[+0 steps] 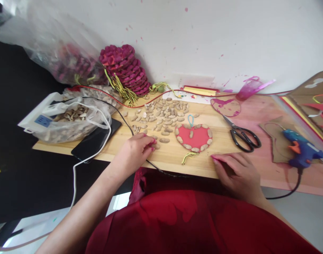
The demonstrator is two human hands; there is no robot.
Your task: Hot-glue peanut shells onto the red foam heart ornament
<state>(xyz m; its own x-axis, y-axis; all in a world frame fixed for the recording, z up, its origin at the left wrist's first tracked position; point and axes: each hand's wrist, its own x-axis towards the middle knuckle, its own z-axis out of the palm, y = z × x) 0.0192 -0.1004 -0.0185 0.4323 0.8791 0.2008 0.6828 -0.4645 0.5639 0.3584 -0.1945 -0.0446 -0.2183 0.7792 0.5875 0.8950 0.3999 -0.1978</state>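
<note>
My left hand [136,150] is low over the table's front edge, its thumb and fingers pinched on a peanut shell [157,146]. Loose peanut shells [168,114] are spread behind it. To its right lies a red heart [197,137] edged with peanut shells, one more shell sitting inside near the top. The heart has a blue loop [190,120] above and a yellow-green tassel [188,157] below. My right hand [238,173] rests at the table edge, right of the tassel, fingertips and thumb together; anything between them is hidden.
Black-handled scissors [242,135] lie right of the heart. A blue glue gun [301,148] rests on cardboard [274,141]. Purple stacked pieces [126,68], a bag of shells [71,127], a power strip [39,118] and a phone [96,141] stand left. Cables cross the table.
</note>
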